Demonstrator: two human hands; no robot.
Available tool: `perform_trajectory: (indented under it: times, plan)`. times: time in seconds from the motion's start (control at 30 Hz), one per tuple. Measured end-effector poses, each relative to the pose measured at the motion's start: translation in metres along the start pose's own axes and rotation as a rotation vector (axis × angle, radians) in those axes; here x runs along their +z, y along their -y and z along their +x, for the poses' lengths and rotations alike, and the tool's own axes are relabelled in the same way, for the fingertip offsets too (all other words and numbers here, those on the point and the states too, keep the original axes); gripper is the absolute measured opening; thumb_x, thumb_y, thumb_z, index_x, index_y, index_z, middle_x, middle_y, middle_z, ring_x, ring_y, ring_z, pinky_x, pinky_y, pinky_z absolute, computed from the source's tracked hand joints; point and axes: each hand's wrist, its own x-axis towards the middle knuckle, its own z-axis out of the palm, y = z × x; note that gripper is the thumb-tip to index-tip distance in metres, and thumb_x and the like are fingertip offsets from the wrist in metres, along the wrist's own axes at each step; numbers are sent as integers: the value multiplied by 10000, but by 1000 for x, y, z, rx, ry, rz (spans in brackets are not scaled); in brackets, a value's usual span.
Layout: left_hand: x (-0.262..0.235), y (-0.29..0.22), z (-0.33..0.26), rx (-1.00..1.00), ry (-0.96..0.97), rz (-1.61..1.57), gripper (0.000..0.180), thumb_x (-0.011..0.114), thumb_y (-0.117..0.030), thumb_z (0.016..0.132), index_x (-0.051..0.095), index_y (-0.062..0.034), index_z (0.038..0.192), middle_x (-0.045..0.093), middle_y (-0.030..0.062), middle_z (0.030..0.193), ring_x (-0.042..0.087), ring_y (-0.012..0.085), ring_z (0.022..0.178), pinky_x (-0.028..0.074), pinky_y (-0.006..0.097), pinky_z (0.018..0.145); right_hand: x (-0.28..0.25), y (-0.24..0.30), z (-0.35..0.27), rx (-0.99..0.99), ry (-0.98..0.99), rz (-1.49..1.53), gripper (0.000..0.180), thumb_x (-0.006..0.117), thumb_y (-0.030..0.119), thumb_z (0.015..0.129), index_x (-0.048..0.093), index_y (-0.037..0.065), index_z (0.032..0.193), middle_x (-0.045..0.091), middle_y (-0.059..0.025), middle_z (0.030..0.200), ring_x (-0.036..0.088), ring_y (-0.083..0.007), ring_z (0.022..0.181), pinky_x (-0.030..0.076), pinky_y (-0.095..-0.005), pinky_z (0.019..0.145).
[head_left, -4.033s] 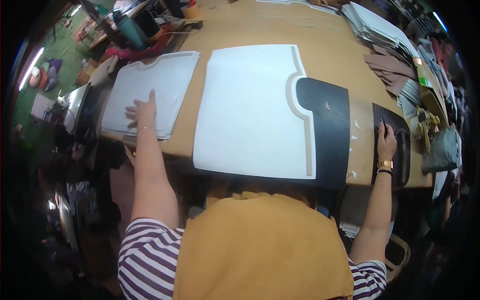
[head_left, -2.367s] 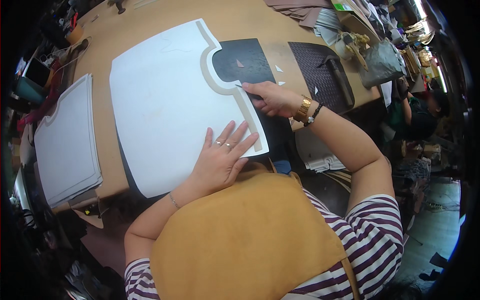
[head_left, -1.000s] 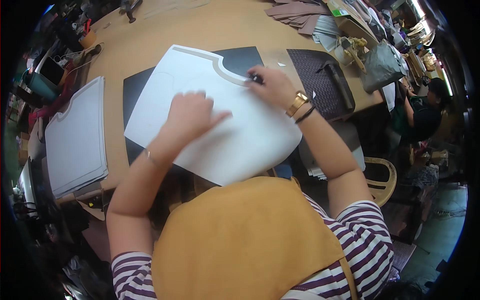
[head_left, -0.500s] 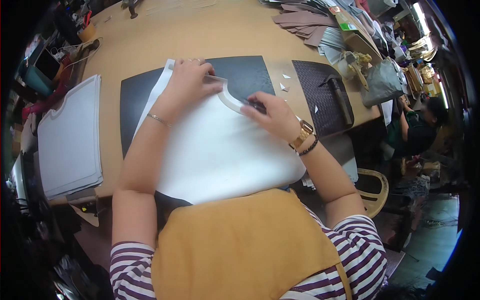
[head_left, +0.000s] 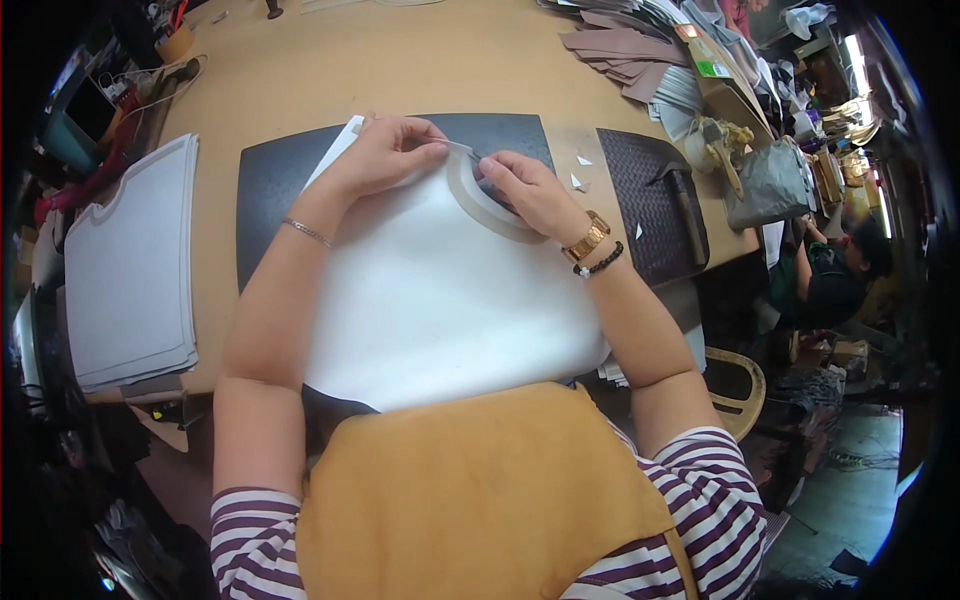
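A large white sheet (head_left: 450, 310), leather-like, lies over a dark mat (head_left: 272, 195) and reaches back to my apron. Its far edge has a curved cut-out bordered by a greyish band (head_left: 468, 195). My left hand (head_left: 385, 155) pinches the sheet's edge at the left end of that curve. Beside it, my right hand (head_left: 528, 190) is closed around a slim dark tool (head_left: 476, 160), mostly hidden by the fingers. The tool's tip is close to the pinched corner; its exact kind does not show.
Similar white sheets (head_left: 135, 270) are stacked at the left. On the right, a hammer (head_left: 684, 205) rests on a textured dark board (head_left: 640, 190), with small white scraps nearby. Brown strips (head_left: 625, 55), a brush (head_left: 722, 160) and a grey bag (head_left: 770, 185) sit beyond. Another person (head_left: 845, 270) is at far right.
My right hand has moved up and left along the curve, bringing the tool near my left fingers. My left hand has shifted its grip slightly at the edge. More of the curved band shows.
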Motion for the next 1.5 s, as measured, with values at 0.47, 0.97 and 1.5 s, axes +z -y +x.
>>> perform_trajectory:
  times: [0.47,0.97,1.5]
  plan:
    - [5,-3,0,-67,-4,-63,178,651,-165,921,678,7,957,661,4,835,574,68,791,474,226,732,8,-5,7,38,59,263,385,500,378,1014,647,23,1045,562,58,782,470,-30,666,406,-201,591]
    - [6,-4,0,-80,-16,-53,178,647,-161,921,678,9,964,666,10,850,584,70,797,479,224,731,11,-5,7,-14,38,255,395,483,376,1023,640,14,1034,574,47,802,482,-42,696,426,-214,627]
    - [11,-19,-15,109,-227,596,343,600,-310,951,613,-47,1171,637,93,1143,575,215,1083,399,427,960,-15,-8,-5,-160,-204,-12,368,587,362,966,641,-2,973,562,-5,707,499,-109,641,431,-263,609]
